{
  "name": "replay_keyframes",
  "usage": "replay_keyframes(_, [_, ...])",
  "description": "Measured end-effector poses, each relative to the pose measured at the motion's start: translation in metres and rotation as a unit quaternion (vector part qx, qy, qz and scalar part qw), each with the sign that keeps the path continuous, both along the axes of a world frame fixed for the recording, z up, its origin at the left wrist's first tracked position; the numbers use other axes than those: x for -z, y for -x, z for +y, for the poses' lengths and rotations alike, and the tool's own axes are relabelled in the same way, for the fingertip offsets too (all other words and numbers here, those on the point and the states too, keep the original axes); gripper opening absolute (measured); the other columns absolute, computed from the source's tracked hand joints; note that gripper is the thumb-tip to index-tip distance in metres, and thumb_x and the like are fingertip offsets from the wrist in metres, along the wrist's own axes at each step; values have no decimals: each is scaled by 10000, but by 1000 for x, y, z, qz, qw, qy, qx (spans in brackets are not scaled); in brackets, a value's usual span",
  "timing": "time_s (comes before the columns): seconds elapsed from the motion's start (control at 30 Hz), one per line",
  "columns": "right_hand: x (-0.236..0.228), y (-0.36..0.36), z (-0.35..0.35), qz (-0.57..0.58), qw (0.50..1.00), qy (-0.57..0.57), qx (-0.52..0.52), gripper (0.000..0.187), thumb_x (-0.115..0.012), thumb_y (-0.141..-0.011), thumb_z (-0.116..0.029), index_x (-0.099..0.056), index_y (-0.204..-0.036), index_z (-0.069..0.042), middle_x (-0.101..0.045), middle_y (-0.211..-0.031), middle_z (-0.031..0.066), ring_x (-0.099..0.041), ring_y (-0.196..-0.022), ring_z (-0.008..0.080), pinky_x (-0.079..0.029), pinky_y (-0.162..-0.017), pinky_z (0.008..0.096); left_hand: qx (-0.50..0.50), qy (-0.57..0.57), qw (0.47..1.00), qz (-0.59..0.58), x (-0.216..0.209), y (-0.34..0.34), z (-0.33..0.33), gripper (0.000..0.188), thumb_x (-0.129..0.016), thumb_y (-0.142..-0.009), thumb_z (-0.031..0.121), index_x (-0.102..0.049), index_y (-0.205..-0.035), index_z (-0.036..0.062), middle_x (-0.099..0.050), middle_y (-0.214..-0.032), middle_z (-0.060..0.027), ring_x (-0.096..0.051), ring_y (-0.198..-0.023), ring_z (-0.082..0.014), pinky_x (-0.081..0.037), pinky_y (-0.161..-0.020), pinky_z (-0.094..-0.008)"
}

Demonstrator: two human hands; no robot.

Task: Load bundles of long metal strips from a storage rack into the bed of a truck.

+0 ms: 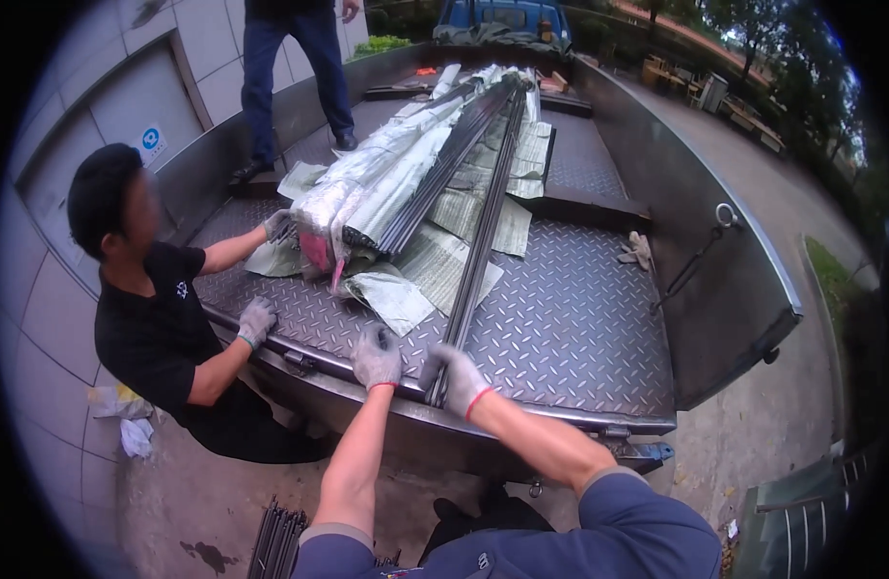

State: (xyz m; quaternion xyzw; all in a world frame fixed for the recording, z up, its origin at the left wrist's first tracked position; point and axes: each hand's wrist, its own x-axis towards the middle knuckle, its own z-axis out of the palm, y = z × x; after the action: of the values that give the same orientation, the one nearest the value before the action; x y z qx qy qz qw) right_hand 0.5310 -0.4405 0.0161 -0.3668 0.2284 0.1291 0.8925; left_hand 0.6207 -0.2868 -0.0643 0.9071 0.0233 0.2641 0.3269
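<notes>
head view: one right hand grips one rod bundle; one left hand, grip unclear.

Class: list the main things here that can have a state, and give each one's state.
Separate dark bars: lying lengthwise, unwrapped
Large bundle: partly wrapped
Truck bed: loaded
Right side panel: raised
Spare glove: unworn
Co-worker's nearer hand: gloved
Left hand: gloved, at the truck bed's edge, grip unclear
Right hand: gloved, curled over the separate dark bars

soft daylight, slight blur on the right hand, bent edges, black rim
</notes>
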Motion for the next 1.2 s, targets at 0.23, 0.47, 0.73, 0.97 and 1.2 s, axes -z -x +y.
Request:
replay_keyframes(0.23, [-4, 162, 100, 48, 997, 14, -64, 291, -666, -964, -312, -732, -975, -29, -706, -791, 136, -692, -693, 239, -576, -643, 394, 345, 215, 851, 333, -37, 41, -26, 1022, -761, -787, 726, -592, -1425, -53, -656, -1380, -240, -629, -1285, -327, -481, -1094, -372])
replay_keyframes(0.47, [-5, 263, 170, 128, 985, 20, -117, 318, -741, -918, -217, -738, -1136, 15, -748, -1044, 95, -714, -923, 208, -579, -803, 372, 212, -40, 872, 440, -80, 133, -4, 811, -795, -708, 409, -618, -1339, -69, -715, -1239, -280, -711, -1157, -383, -576, -976, -412])
replay_keyframes(0.73, [144, 277, 195, -164, 939, 43, -298, 252, -480, -1097, -249, -631, -1267, -140, -696, -1147, 76, -671, -1009, 217, -549, -831, 404, 93, -131, 889, 428, -113, 179, -17, 628, -691, -830, 343, -626, -1374, 37, -699, -1295, -256, -685, -1225, -385, -552, -1033, -472])
replay_keyframes(0.97, [109, 297, 151, -39, 954, -110, -275, 251, -439, -1124, -335, -614, -1222, -184, -649, -1140, 56, -610, -1079, 211, -508, -902, 395, 67, -104, 907, 403, -132, 208, -35, 505, -670, -844, 257, -661, -1296, 31, -715, -1259, -247, -700, -1191, -385, -572, -988, -485])
replay_keyframes(1.2, [233, 315, 175, -315, 849, 218, -363, 263, -463, -1078, -273, -629, -1256, -173, -685, -1196, 91, -640, -1068, 250, -522, -895, 419, 73, -92, 909, 400, -132, 241, -29, 498, -668, -839, 262, -672, -1287, 45, -732, -1216, -242, -713, -1154, -394, -575, -967, -498])
